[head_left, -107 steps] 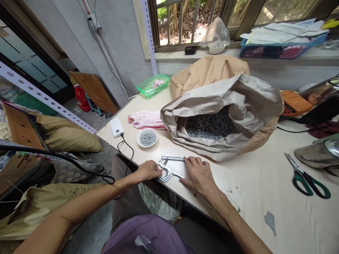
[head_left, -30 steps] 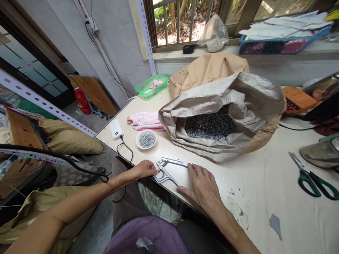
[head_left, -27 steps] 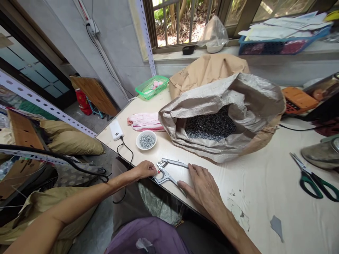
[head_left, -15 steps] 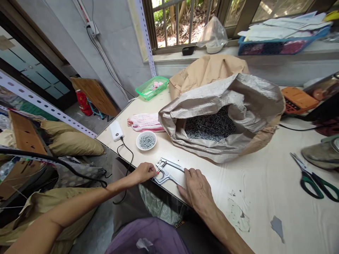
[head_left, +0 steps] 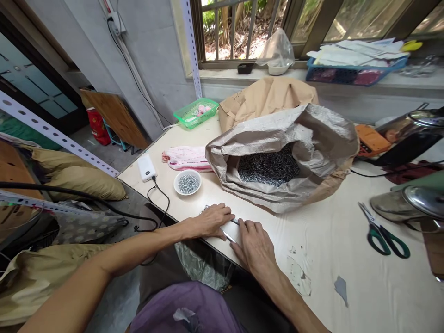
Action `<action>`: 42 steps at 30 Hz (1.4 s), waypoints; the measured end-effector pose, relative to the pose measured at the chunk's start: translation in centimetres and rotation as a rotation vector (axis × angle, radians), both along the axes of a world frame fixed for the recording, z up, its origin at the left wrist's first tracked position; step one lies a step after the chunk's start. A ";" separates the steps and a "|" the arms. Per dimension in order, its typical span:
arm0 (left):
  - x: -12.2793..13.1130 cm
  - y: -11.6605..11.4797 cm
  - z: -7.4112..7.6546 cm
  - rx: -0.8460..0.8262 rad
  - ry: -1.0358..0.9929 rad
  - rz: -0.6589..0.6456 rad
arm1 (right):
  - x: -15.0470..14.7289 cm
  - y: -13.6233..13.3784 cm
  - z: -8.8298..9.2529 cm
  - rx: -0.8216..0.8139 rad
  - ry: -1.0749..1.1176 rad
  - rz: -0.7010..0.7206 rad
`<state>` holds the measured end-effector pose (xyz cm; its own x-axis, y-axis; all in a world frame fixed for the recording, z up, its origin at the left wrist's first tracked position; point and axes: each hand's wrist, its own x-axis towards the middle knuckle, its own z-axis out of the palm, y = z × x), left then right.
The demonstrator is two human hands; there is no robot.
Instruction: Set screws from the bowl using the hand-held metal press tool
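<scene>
Silver spring-loaded pliers (head_left: 228,236) lie near the front edge of the table, mostly covered by my hands. Two handle bars show between the hands, and a bit of the head peeks out at the left. My left hand (head_left: 210,221) is closed over the middle of the pliers, thumb below and fingers above. Around the handle ends, my right hand (head_left: 255,243) is wrapped, fingers on the upper bar and thumb by the lower one. Just behind them stands a white bowl (head_left: 188,193) of small metal pins (head_left: 188,183).
A large paper sack (head_left: 249,199) full of dark metal pins stands open behind my hands. Left of it are a white power bank (head_left: 146,167) with a cable, a pink-striped cloth (head_left: 187,158) and a green basket (head_left: 196,121). Green-handled scissors (head_left: 383,233) and a metal kettle (head_left: 409,203) are to the right.
My left hand has moved right from the head of the pliers onto their middle, close to my right hand. My right hand stays at the handles. The view has shifted slightly.
</scene>
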<state>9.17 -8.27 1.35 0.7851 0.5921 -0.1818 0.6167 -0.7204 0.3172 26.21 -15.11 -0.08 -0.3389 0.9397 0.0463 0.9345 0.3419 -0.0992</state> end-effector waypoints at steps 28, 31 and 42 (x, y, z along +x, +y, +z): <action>-5.1 -3.2 0.5 0.197 -0.324 0.648 | 3.2 0.2 -0.3 0.241 0.336 0.074; -6.4 -4.5 -0.3 0.097 -0.245 0.770 | 2.1 -1.0 -0.9 0.253 0.374 0.060; -4.4 -5.0 -1.0 0.256 -0.202 0.394 | -0.2 0.2 -2.2 0.134 0.290 0.081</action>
